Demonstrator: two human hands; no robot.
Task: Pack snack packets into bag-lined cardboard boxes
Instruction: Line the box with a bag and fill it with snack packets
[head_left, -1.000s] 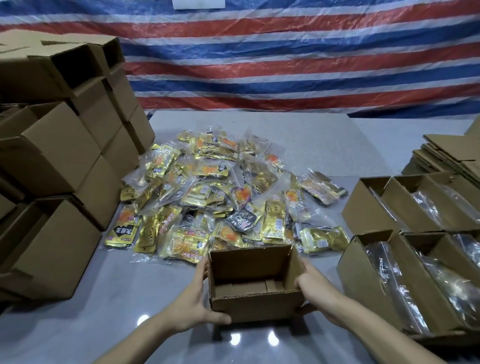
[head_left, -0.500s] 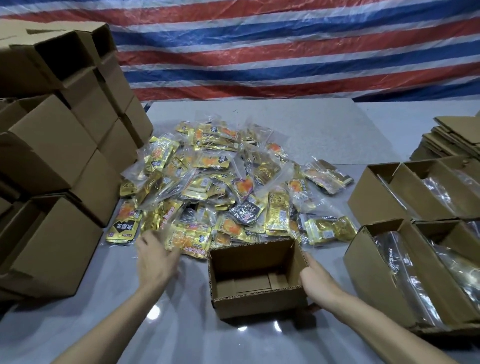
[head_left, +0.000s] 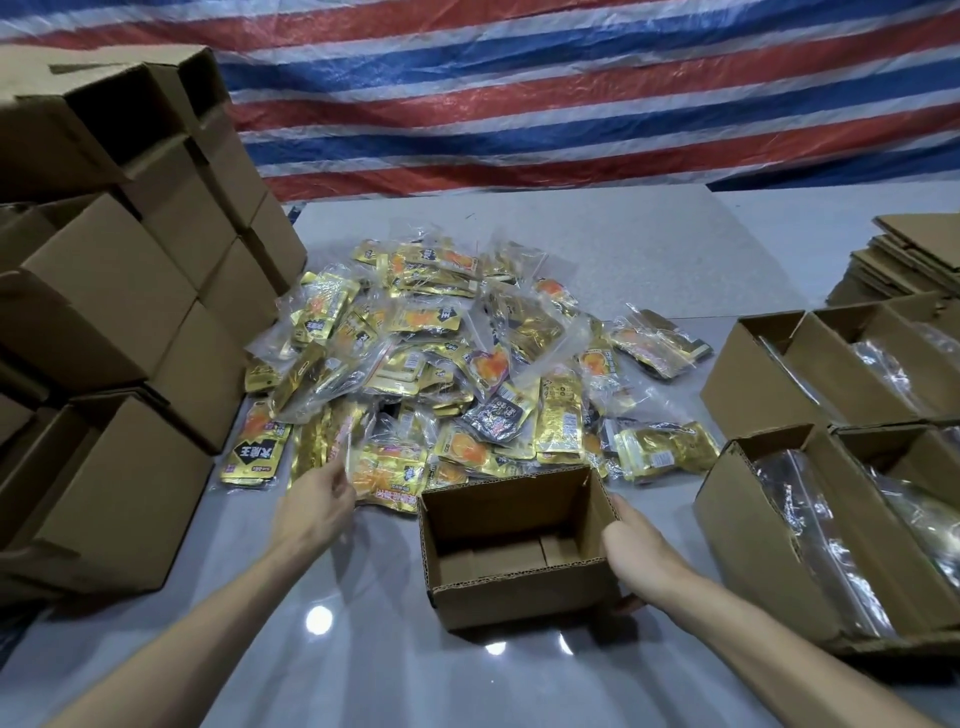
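Note:
A small open cardboard box (head_left: 519, 597) stands on the grey table (head_left: 363, 649) in front of me, with no bag and no packets inside. My right hand (head_left: 644, 556) holds its right wall, thumb along the top edge and fingers curled round the lower corner. Behind the box lies a big heap of gold snack packets in clear bags (head_left: 467, 364). My left hand (head_left: 319, 499) is at the heap's near left edge and pinches a clear bag of gold packets (head_left: 363, 441) between thumb and fingers.
Stacked cardboard boxes (head_left: 114, 312) form a wall on the left. At the right stand several open boxes lined with clear bags (head_left: 810, 519), with flat folded cartons (head_left: 914, 260) behind them. A striped tarpaulin hangs at the back.
My left hand left the box's left side and reached forward to the heap, where it now pinches a bag. My right hand stayed on the box's right wall.

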